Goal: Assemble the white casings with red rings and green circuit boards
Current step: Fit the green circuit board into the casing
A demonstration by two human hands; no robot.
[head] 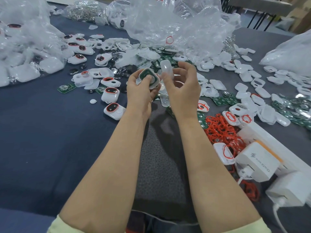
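Over grey table, left hand grips casing, right hand pinches cover

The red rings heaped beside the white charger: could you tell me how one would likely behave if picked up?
The red rings look thin and lie bent and tangled in their heap, so one is probably floppy and very light. Lifting one may drag neighbours along. They look rubbery, so likely not slippery.

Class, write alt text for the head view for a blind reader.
A person's left hand holds a white casing with a green circuit board inside; the right hand pinches a translucent cover. Loose casings, red rings and plastic bags litter the table.
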